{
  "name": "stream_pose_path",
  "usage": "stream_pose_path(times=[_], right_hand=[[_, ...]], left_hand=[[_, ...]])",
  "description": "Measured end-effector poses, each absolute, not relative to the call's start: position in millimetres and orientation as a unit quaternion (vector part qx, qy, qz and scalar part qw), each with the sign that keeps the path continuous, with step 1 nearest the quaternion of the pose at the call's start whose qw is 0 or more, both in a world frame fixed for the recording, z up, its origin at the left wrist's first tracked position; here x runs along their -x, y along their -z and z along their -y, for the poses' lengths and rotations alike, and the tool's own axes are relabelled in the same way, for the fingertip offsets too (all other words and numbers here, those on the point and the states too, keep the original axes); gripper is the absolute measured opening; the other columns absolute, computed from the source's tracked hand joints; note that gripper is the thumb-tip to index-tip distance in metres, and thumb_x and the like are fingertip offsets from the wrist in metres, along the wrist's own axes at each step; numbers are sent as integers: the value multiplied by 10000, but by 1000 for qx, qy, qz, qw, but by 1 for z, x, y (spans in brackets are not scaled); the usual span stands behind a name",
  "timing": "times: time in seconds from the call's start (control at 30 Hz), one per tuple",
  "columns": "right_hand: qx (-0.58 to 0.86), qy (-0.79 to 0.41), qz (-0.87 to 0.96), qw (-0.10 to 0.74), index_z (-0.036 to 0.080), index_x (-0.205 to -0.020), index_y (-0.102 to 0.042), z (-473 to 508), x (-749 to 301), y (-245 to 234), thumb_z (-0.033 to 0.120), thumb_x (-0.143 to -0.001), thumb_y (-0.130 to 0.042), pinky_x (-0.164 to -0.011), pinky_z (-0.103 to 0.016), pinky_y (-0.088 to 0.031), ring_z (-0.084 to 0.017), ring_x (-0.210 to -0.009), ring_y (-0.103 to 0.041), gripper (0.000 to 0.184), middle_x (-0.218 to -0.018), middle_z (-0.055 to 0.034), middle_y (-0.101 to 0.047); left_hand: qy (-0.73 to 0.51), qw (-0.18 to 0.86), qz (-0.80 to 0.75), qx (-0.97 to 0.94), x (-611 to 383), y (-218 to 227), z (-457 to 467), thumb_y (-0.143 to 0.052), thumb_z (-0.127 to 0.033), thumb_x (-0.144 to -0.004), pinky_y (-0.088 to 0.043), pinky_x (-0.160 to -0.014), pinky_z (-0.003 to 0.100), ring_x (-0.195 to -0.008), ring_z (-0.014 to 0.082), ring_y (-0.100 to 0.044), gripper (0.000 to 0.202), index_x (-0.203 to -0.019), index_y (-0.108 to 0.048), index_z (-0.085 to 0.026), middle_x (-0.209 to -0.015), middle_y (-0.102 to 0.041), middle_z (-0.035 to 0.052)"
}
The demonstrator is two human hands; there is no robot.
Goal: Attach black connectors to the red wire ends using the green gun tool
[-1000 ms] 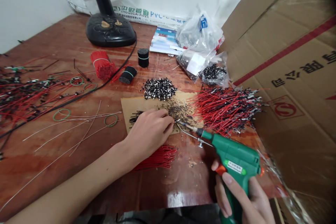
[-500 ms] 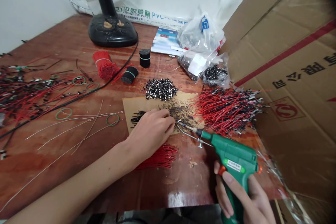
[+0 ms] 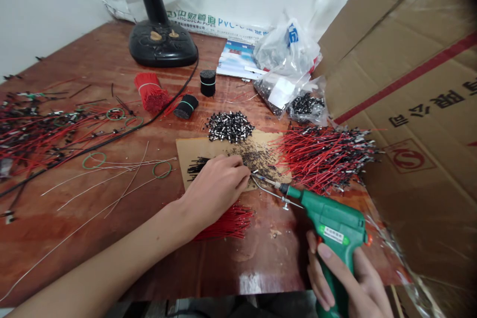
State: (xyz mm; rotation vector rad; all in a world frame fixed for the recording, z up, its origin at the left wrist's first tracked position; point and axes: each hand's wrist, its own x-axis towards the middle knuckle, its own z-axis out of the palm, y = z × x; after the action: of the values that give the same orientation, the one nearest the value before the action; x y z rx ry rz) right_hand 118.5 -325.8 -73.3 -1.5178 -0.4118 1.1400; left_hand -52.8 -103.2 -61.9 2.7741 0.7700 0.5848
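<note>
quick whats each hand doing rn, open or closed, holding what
Left hand: closed, fingertips down at the cardboard sheet; what it pinches is hidden.
Right hand: closed, holding a green soldering gun by its grip.

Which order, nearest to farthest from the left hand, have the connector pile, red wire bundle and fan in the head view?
Left hand:
1. Connector pile, ahead.
2. Red wire bundle, ahead left.
3. Fan, farthest back.

Wooden table (image 3: 268,268) with red wires (image 3: 324,159)
</note>
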Motion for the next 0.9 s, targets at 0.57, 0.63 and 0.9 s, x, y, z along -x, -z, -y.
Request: stream_pose_path(times=[0.57, 0.63, 0.9], right_hand=[[659, -459, 174, 569, 215, -921, -574, 319, -113, 70, 450, -854, -730, -406, -242, -384, -113, -358, -421, 290, -443, 60, -498], [663, -456, 171, 568, 229, -887, -551, 319, -113, 70, 453, -850, -734, -406, -240, -383, -115, -353, -418, 291, -425, 69, -482], [692, -441, 172, 545, 246, -801, -474, 324, -115, 69, 461, -840, -750, -431, -246, -406, -124, -371, -456, 351, -433, 62, -503]], left_hand=[[-202, 105, -263, -937, 52, 64, 103, -625, -184, -944, -393, -637, 297, -734, 164, -621, 173, -836, -759, -180, -796, -668, 13], [-204, 106, -263, -937, 52, 65, 103, -620, -187, -947, -392, -634, 292, -729, 163, -620, 179, -835, -759, -179, -794, -669, 15], [-201, 112, -265, -936, 52, 65, 103, -605, -180, -949, -401, -634, 274, -728, 154, -617, 193, -832, -760, -174, -787, -668, 23]])
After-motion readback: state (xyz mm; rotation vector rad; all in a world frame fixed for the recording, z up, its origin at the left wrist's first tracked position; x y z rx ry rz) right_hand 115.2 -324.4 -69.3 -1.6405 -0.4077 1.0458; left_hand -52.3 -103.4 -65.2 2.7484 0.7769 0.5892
